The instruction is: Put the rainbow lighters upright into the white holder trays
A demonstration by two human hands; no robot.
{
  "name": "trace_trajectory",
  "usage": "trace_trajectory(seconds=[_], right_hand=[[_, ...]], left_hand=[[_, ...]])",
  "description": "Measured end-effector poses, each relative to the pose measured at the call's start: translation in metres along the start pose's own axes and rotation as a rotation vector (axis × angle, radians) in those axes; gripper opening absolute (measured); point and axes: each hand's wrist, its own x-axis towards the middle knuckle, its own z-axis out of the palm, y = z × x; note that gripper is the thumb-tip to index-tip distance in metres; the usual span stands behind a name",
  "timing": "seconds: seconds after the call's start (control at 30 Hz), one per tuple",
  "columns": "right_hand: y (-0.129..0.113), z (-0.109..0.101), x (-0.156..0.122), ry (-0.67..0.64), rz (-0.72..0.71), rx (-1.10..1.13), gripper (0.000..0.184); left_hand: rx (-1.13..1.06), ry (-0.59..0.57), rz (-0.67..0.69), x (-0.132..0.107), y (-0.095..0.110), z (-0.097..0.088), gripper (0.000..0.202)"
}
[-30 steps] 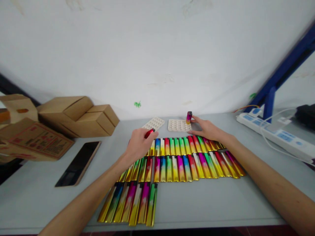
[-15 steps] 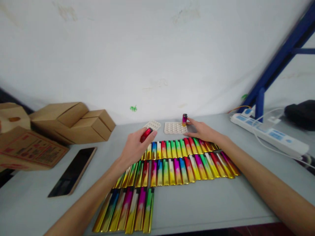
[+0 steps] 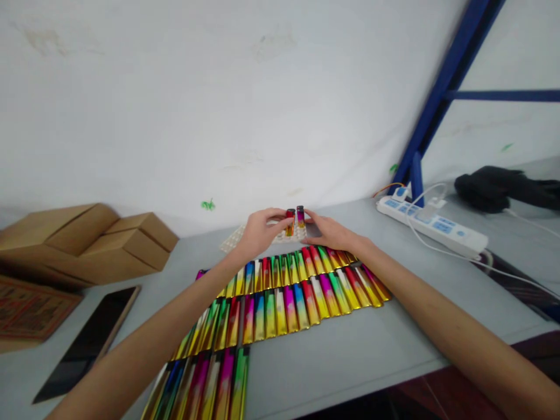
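My left hand (image 3: pixel 261 233) pinches a red-and-gold lighter (image 3: pixel 290 224), upright, over a white tray of small cells (image 3: pixel 299 235). Whether the lighter's base sits in a cell I cannot tell. Just right of it a purple lighter (image 3: pixel 300 217) stands upright at the tray's right side. My right hand (image 3: pixel 331 231) is open around that end, forefinger by the purple lighter and thumb at the near corner. A second white tray (image 3: pixel 230 240) lies partly behind my left hand. Rows of metallic, many-coloured lighters (image 3: pixel 282 312) lie nearer me, partly hidden by my left forearm.
A phone (image 3: pixel 90 338) and cardboard boxes (image 3: pixel 126 245) are on the left. To the right lie a white power strip (image 3: pixel 433 226) with cables and a black object (image 3: pixel 494 189). A blue metal frame (image 3: pixel 441 99) rises beside the wall (image 3: pixel 219 105).
My left hand has carried the red lighter rightward to the tray, next to the purple one. My right hand stays by the tray. The view has turned somewhat to the right.
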Motion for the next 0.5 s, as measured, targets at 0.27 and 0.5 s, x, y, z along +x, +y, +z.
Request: trace_trajectory(seconds=[0.27, 0.5], right_hand=[[0.008, 0.004, 0.001, 0.038, -0.093, -0.007, 0.092], [0.010, 0.006, 0.003, 0.050, -0.090, 0.002, 0.094]], left_hand=[[-0.049, 0.022, 0.031, 0.028, -0.034, 0.028, 0.037], [0.001, -0.012, 0.052, 0.031, -0.037, 0.028, 0.035]])
